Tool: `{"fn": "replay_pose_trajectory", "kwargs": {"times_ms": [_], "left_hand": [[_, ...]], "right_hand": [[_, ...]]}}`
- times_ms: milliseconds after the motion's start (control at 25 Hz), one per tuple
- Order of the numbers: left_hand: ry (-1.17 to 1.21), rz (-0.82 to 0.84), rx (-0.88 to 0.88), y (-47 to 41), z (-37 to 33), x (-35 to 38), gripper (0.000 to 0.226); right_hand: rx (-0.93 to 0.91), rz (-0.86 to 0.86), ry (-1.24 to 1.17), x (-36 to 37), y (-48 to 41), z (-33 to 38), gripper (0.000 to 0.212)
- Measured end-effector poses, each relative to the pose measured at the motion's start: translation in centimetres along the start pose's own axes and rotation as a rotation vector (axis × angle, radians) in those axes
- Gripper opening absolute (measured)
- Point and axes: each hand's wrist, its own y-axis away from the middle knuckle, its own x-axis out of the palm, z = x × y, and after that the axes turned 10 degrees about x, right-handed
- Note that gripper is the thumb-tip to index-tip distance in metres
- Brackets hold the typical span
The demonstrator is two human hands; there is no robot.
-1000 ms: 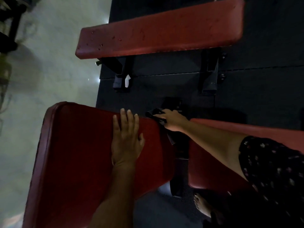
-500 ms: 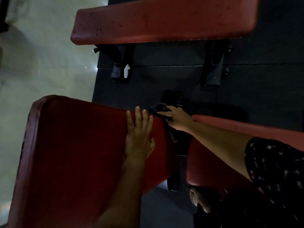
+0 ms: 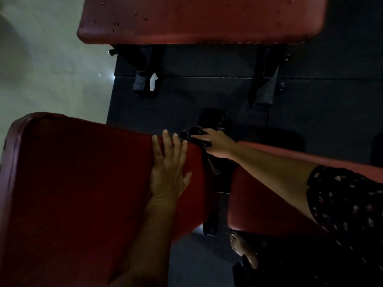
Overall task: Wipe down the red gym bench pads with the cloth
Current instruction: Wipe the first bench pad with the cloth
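Note:
A large red bench pad (image 3: pixel 72 193) fills the lower left. My left hand (image 3: pixel 169 166) lies flat on it near its far right corner, fingers spread, holding nothing. My right hand (image 3: pixel 217 145) grips a dark cloth (image 3: pixel 193 134) and presses it on that pad's far right corner, at the gap between the pads. A second red pad (image 3: pixel 259 201) lies to the right, under my right forearm. Part of the cloth hangs down into the gap.
Another red bench (image 3: pixel 199 19) with small marks on its surface stands across the top on black legs (image 3: pixel 145 67). Dark rubber matting (image 3: pixel 207 96) covers the floor between the benches; pale floor (image 3: pixel 47 65) lies at the left. My bare foot (image 3: pixel 243 250) stands below the right pad.
The view has shifted forward, so the far bench sits higher in frame. Both hands have kept their places on the near pad's far right corner; the cloth stays at that corner.

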Motion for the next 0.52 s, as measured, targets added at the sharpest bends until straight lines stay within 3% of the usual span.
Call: {"fn": "replay_pose_trajectory", "kwargs": {"times_ms": [160, 360, 520], "left_hand": [[-0.005, -0.005, -0.003, 0.0, 0.0, 0.1, 0.091], [-0.03, -0.011, -0.008, 0.0, -0.1, 0.4, 0.092], [-0.022, -0.019, -0.017, 0.0, -0.3, 0.7, 0.091]], "right_hand": [[0.204, 0.103, -0.094, 2.2, 0.2, -3.4, 0.063], [0.237, 0.147, -0.198, 1.9, -1.0, -3.8, 0.069], [0.398, 0.106, -0.586, 5.4, 2.4, -4.8, 0.062]]}}
